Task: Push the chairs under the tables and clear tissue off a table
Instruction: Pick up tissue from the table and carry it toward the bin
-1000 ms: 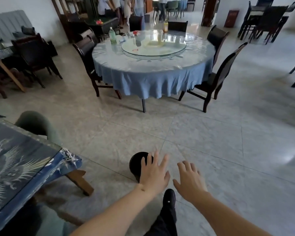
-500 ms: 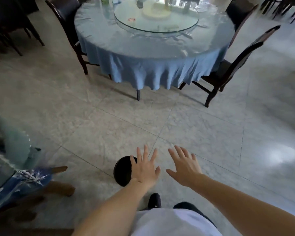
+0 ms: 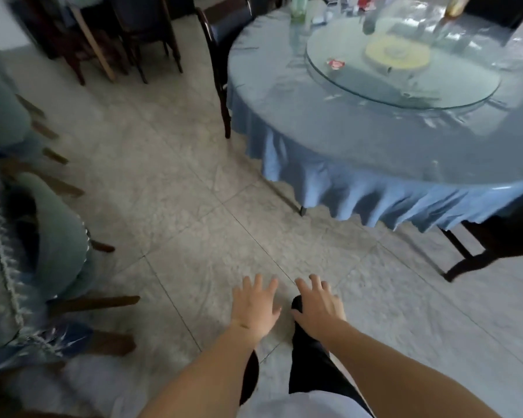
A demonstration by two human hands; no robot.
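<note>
A pale tiled floor fills most of the view. At upper right stands a large round surface under a blue cloth that hangs in pleats, with a clear plastic cover over the top. On it sits a glass turntable with a yellow disc at its middle. A small red and white scrap, perhaps tissue or a wrapper, lies on the turntable near its left edge; blur hides which. Bottles and small items stand blurred at the far side.

A dark wooden chair stands at the left edge of this surface, its seat partly under the cloth. Another dark chair shows at lower right, its seat near the cloth's hem and its legs out on the floor. More dark chairs crowd the far upper left.

Along the left edge runs a second surface with a patterned blue cover, and green padded chairs are tucked beside it.

At bottom centre a person's bare arms reach forward. The left hand and right hand hover side by side above the floor, fingers spread, each grip loose and empty. Dark trousers and a shoe show beneath them.
</note>
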